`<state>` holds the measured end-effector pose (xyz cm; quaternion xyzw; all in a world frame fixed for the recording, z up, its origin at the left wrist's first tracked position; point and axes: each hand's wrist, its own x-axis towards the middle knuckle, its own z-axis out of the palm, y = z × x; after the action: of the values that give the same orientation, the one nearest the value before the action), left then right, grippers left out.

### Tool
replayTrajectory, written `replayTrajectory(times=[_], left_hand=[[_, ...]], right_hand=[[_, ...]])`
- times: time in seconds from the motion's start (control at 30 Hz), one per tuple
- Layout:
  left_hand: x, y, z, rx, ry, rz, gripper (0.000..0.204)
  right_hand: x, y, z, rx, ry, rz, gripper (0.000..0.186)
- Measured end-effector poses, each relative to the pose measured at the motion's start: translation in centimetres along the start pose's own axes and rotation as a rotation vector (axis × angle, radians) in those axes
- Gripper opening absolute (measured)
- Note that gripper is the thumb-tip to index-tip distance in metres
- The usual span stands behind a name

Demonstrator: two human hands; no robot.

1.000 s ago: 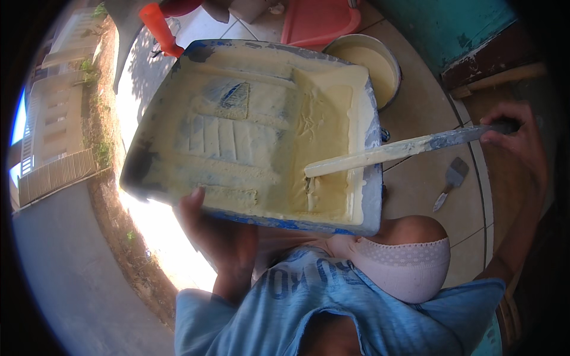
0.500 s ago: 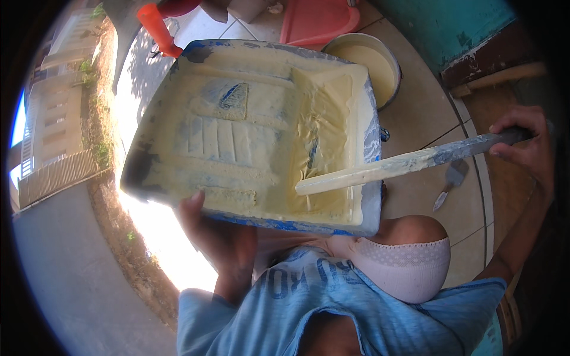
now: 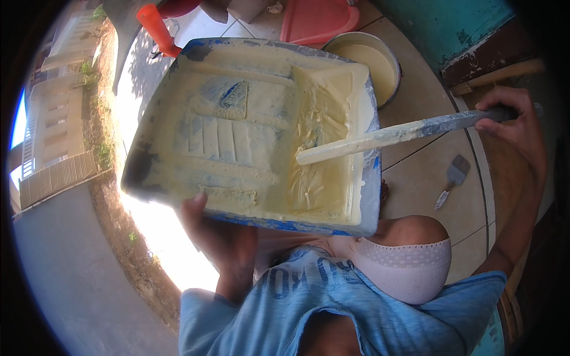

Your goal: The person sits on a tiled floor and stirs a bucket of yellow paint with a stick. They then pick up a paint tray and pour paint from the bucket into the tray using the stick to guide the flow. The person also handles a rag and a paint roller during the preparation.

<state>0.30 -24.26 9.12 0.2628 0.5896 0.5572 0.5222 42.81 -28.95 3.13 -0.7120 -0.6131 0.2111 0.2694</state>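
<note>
Right grip (image 3: 515,123) on stick (image 3: 392,137), paintbrush (image 3: 456,174) below, tray (image 3: 228,172) overlapping bucket (image 3: 396,66)

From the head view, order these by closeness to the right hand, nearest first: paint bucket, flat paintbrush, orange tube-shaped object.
1. Flat paintbrush: on the tiles, below-left of the right hand.
2. Paint bucket: beyond the paint tray, upper right.
3. Orange tube-shaped object: top left.

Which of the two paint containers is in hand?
The broad tray, its near edge in the left hand; the round bucket has no hand on it.
</note>
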Motion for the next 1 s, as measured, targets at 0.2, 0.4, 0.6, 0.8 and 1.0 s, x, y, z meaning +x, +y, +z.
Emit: replayTrajectory(times=[0.2, 0.4, 0.6, 0.8, 1.0], left_hand=[[0.1, -0.2, -0.1, -0.009, 0.022, -0.005, 0.066], [0.3, -0.3, -0.4, 0.002, 0.013, 0.004, 0.067], [0.3, -0.3, -0.5, -0.013, 0.027, -0.011, 0.069], [0.3, -0.2, -1.0, -0.045, 0.03, -0.022, 0.074], [0.4, -0.2, -1.0, -0.036, 0.017, -0.02, 0.073]], right_hand=[[-0.4, -0.6, -1.1, -0.062, -0.02, 0.01, 0.044], [0.0, -2.3, -1.0, -0.068, -0.065, -0.172, 0.043], [1.0, 0.2, 0.4, -0.021, 0.009, -0.074, 0.04], [1.5, -1.6, -2.5, -0.075, -0.053, -0.071, 0.037], [4.1, -3.3, -5.7, 0.127, -0.342, -0.578, 0.029]])
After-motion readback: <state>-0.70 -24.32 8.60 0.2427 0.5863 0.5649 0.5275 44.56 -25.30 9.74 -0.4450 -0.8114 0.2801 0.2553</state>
